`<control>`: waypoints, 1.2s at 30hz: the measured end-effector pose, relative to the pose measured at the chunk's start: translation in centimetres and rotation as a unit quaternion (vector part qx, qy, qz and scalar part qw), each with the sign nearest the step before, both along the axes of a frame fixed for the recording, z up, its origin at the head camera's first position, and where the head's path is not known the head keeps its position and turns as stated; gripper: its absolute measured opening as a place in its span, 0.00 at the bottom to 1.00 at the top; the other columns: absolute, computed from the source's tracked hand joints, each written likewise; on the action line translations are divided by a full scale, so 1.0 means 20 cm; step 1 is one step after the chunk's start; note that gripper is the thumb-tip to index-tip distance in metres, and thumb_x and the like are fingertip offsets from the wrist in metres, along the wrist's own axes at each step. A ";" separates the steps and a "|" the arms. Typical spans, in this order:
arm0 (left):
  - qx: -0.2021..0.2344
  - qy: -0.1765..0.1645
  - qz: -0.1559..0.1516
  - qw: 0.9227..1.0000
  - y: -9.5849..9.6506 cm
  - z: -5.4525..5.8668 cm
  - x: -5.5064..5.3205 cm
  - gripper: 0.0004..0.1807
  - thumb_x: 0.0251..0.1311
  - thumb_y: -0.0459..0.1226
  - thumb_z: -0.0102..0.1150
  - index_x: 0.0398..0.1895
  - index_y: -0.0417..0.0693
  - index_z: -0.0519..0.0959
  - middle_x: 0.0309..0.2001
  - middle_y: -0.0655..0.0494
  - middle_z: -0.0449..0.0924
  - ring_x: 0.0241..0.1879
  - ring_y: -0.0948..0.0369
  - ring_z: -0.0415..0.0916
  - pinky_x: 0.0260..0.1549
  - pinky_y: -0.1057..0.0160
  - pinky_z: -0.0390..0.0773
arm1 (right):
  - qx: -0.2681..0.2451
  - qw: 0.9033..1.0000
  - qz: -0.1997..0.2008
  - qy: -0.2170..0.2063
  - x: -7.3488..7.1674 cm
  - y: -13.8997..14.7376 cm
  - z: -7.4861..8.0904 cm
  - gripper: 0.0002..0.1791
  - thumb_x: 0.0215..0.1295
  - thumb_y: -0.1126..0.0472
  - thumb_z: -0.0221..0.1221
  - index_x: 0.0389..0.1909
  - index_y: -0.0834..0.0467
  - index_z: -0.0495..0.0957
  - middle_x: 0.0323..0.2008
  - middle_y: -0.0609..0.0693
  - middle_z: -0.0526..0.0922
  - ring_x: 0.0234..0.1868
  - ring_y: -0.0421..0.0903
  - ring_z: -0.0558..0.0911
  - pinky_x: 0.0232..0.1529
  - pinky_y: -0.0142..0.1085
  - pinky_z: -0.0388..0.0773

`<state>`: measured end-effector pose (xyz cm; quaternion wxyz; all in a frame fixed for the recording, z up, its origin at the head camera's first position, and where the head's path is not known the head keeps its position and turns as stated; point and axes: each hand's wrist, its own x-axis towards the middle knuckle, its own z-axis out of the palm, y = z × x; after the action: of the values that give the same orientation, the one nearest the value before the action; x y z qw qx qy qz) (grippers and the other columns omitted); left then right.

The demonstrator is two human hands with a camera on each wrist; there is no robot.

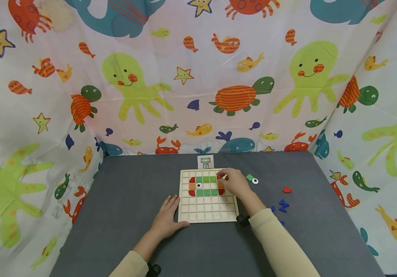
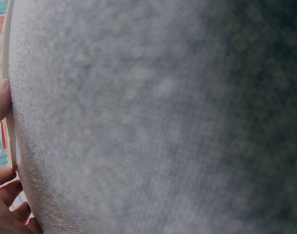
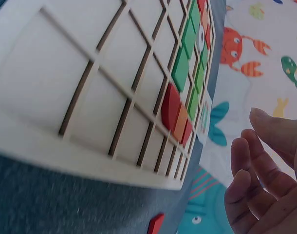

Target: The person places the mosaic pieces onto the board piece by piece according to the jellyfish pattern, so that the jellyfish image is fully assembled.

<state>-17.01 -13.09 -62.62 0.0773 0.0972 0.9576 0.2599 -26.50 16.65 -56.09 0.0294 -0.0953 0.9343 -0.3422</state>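
Observation:
A pale wooden grid board [image 1: 208,208] lies on the grey table. Green squares [image 1: 205,192], red rounded corner pieces [image 1: 192,192], orange pieces [image 1: 192,186] and a white eye disc [image 1: 199,186] sit in its cells. My left hand [image 1: 165,217] rests at the board's left side, its thumb by the lower left corner. Over the board's upper right part is my right hand [image 1: 234,182], fingers loosely bent near the red and orange pieces. In the right wrist view, this hand's thumb and fingertips [image 3: 241,178] stand apart with nothing between them.
A small picture card [image 1: 206,161] is behind the board. Right of it lie a green piece [image 1: 249,177], another eye disc [image 1: 255,181], a red piece [image 1: 287,189] and several blue pieces [image 1: 283,209]. A sea-animal curtain [image 1: 184,96] surrounds the table.

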 end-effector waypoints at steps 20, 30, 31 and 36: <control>0.006 -0.001 -0.010 1.000 0.01 -0.02 0.00 0.60 0.48 0.62 0.73 0.80 0.48 0.57 0.80 0.50 0.54 0.80 0.46 0.44 0.70 0.39 0.61 | 0.022 0.998 -0.062 0.011 0.03 0.41 -0.02 0.18 0.64 0.60 0.69 0.54 0.57 0.84 0.47 0.57 0.86 0.40 0.52 0.83 0.38 0.45 0.82; 0.001 0.005 -0.002 1.000 -0.01 -0.02 0.00 0.60 0.48 0.63 0.73 0.80 0.48 0.57 0.80 0.51 0.54 0.80 0.47 0.44 0.70 0.40 0.62 | 0.034 0.994 -0.101 -0.031 0.01 0.60 -0.12 0.28 0.61 0.61 0.69 0.62 0.64 0.76 0.53 0.64 0.82 0.49 0.58 0.82 0.51 0.54 0.79; 0.001 0.004 -0.002 1.000 -0.01 -0.02 0.00 0.60 0.48 0.63 0.73 0.80 0.48 0.57 0.80 0.51 0.54 0.80 0.47 0.44 0.70 0.40 0.62 | 0.037 0.993 -0.104 -0.036 0.01 0.61 -0.12 0.29 0.60 0.61 0.70 0.62 0.65 0.76 0.53 0.64 0.82 0.50 0.58 0.81 0.53 0.55 0.78; 0.000 0.002 -0.002 1.000 -0.01 -0.02 0.00 0.60 0.48 0.63 0.73 0.80 0.48 0.57 0.80 0.51 0.54 0.80 0.47 0.44 0.70 0.40 0.62 | 0.045 0.992 -0.112 -0.049 0.00 0.62 -0.15 0.28 0.60 0.61 0.70 0.60 0.66 0.77 0.55 0.66 0.81 0.54 0.62 0.79 0.57 0.58 0.74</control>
<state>-17.01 -13.25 -62.94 0.0760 0.0995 0.9576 0.2595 -26.47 29.02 -59.12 0.0410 0.0278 0.9509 -0.3055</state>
